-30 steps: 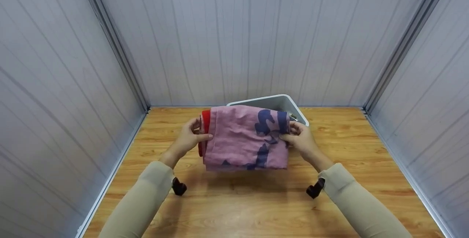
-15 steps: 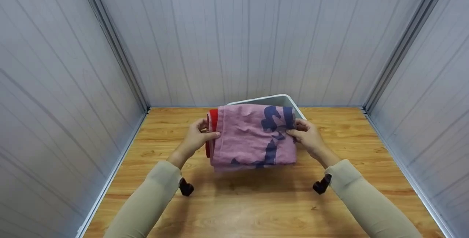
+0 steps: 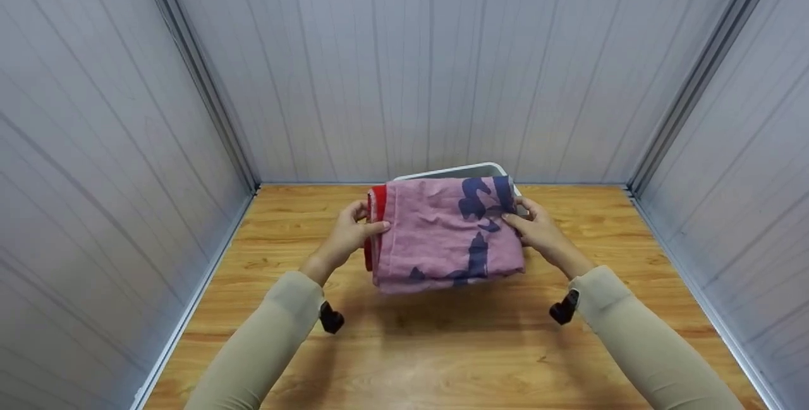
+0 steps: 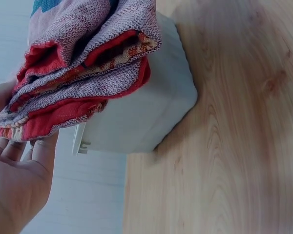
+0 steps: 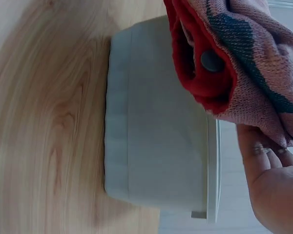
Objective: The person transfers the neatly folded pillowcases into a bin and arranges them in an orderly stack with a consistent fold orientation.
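A folded pink cloth (image 3: 436, 233) with dark blue shapes is held up flat, its top face toward the head camera. My left hand (image 3: 347, 233) grips its left edge, thumb on top and fingers beneath. Opposite it, my right hand (image 3: 542, 231) pinches the right edge the same way. Red lining shows between the stacked layers of the cloth (image 4: 88, 73) in the left wrist view. A dark round disc (image 5: 212, 61) sits within the red fold in the right wrist view. Behind the cloth stands a white plastic bin (image 3: 442, 173), its opening mostly covered from the head camera.
The bin (image 5: 161, 122) rests on a wood-grain tabletop (image 3: 442, 359), close to the back wall (image 3: 404, 69). Pale panelled walls enclose the left, right and back sides. Black camera mounts hang from both wrists.
Both hands have carried the cloth to the right and slightly toward the back. It now hides more of the bin's opening, including a small shiny item visible there one second ago.
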{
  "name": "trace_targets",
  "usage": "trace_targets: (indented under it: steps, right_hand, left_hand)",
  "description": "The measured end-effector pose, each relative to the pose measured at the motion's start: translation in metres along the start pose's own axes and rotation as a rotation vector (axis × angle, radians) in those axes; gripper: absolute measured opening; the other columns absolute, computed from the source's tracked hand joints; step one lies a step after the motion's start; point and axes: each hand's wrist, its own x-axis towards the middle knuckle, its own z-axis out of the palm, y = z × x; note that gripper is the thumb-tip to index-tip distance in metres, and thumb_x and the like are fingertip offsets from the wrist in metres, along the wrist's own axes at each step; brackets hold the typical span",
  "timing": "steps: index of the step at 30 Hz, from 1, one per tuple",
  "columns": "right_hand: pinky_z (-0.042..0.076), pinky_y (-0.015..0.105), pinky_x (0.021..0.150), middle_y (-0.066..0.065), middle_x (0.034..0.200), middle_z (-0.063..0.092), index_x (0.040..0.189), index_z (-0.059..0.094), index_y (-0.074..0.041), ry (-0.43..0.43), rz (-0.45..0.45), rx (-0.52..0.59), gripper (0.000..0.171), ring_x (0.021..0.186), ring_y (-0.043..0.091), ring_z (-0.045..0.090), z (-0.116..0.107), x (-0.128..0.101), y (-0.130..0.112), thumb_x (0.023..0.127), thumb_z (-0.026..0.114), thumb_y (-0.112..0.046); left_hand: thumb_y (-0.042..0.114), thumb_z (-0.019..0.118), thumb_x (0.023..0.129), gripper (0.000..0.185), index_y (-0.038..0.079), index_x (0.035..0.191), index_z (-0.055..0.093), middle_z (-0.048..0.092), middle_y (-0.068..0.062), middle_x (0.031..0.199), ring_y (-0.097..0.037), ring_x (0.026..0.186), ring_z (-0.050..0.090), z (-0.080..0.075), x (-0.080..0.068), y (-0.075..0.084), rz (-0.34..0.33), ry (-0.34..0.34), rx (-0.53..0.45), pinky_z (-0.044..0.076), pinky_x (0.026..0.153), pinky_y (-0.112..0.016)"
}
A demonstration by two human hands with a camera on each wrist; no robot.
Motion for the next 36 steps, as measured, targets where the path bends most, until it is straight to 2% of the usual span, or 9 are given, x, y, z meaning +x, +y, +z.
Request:
trace_targets:
  steps: [5, 7, 11, 14, 19, 24, 26, 31, 36]
  right_hand:
    - [0.063, 0.031, 0.08, 0.028, 0.139, 0.063, 0.151, 0.046, 0.004, -0.041, -0.011, -0.09, 0.045, 0.102, 0.014, 0.07, -0.005, 0.004, 0.002, 0.113, 0.056, -0.019]
    - [0.062, 0.03, 0.079, 0.026, 0.136, 0.063, 0.148, 0.045, 0.004, -0.055, -0.002, -0.093, 0.043, 0.101, 0.013, 0.069, -0.006, 0.005, 0.002, 0.114, 0.054, -0.019]
    - [0.063, 0.028, 0.072, 0.012, 0.115, 0.067, 0.142, 0.044, 0.007, -0.058, 0.055, -0.044, 0.039, 0.088, 0.009, 0.072, -0.008, 0.006, 0.004, 0.114, 0.053, -0.019]
    - [0.062, 0.026, 0.068, 0.006, 0.109, 0.065, 0.143, 0.044, 0.009, -0.046, 0.106, -0.009, 0.042, 0.082, 0.006, 0.07, -0.009, 0.007, 0.005, 0.114, 0.054, -0.019]
    - [0.063, 0.026, 0.072, 0.013, 0.124, 0.059, 0.151, 0.035, 0.01, -0.082, 0.165, 0.03, 0.057, 0.088, 0.008, 0.069, -0.012, 0.006, 0.002, 0.108, 0.061, -0.016]
    - [0.064, 0.028, 0.084, 0.032, 0.15, 0.046, 0.162, 0.018, 0.01, -0.195, 0.18, 0.027, 0.086, 0.106, 0.016, 0.066, -0.018, 0.004, -0.004, 0.097, 0.072, -0.006]
    - [0.064, 0.028, 0.086, 0.036, 0.156, 0.042, 0.164, 0.015, 0.01, -0.232, 0.181, 0.009, 0.092, 0.111, 0.018, 0.065, -0.02, 0.004, -0.006, 0.094, 0.074, -0.003]
    - [0.063, 0.028, 0.087, 0.035, 0.155, 0.043, 0.163, 0.017, 0.011, -0.245, 0.19, -0.013, 0.091, 0.113, 0.02, 0.064, -0.024, 0.006, -0.01, 0.093, 0.074, -0.002]
    - [0.063, 0.025, 0.086, 0.034, 0.154, 0.045, 0.163, 0.022, 0.012, -0.188, 0.2, 0.017, 0.085, 0.106, 0.015, 0.066, -0.025, 0.012, -0.021, 0.095, 0.071, -0.001]
  left_hand:
    - [0.008, 0.08, 0.096, 0.031, 0.002, 0.12, 0.062, 0.07, -0.005, 0.104, -0.014, 0.089, 0.069, 0.007, 0.003, 0.002, -0.032, 0.015, -0.01, 0.063, 0.07, -0.028]
    - [0.007, 0.079, 0.096, 0.03, 0.001, 0.12, 0.062, 0.07, -0.005, 0.101, -0.014, 0.087, 0.069, 0.01, 0.005, 0.002, -0.03, 0.015, -0.02, 0.062, 0.069, -0.028]
    - [0.005, 0.079, 0.094, 0.03, -0.001, 0.118, 0.063, 0.069, -0.003, 0.096, -0.013, 0.085, 0.068, 0.015, 0.007, 0.0, -0.041, 0.022, -0.031, 0.062, 0.068, -0.026]
    - [0.005, 0.08, 0.094, 0.029, -0.001, 0.117, 0.064, 0.069, -0.002, 0.094, -0.012, 0.083, 0.068, 0.018, 0.007, -0.001, -0.056, 0.033, -0.03, 0.061, 0.067, -0.026]
    - [0.005, 0.08, 0.094, 0.028, -0.002, 0.117, 0.065, 0.069, -0.003, 0.094, -0.012, 0.081, 0.068, 0.02, 0.008, -0.001, -0.075, 0.054, -0.036, 0.061, 0.066, -0.026]
    - [0.007, 0.079, 0.095, 0.032, -0.004, 0.121, 0.067, 0.072, -0.006, 0.098, -0.013, 0.085, 0.068, 0.019, 0.01, 0.001, -0.1, 0.059, -0.027, 0.062, 0.069, -0.027]
    - [0.008, 0.079, 0.095, 0.033, -0.005, 0.124, 0.067, 0.073, -0.007, 0.101, -0.014, 0.086, 0.069, 0.019, 0.011, 0.003, -0.108, 0.058, -0.028, 0.062, 0.07, -0.027]
    - [0.011, 0.079, 0.096, 0.038, -0.005, 0.127, 0.066, 0.074, -0.008, 0.105, -0.014, 0.089, 0.07, 0.019, 0.012, 0.008, -0.138, 0.056, -0.003, 0.063, 0.073, -0.027]
    - [0.014, 0.081, 0.095, 0.041, -0.006, 0.129, 0.068, 0.074, -0.008, 0.105, -0.014, 0.087, 0.07, 0.021, 0.015, 0.016, -0.159, 0.076, 0.045, 0.062, 0.072, -0.027]
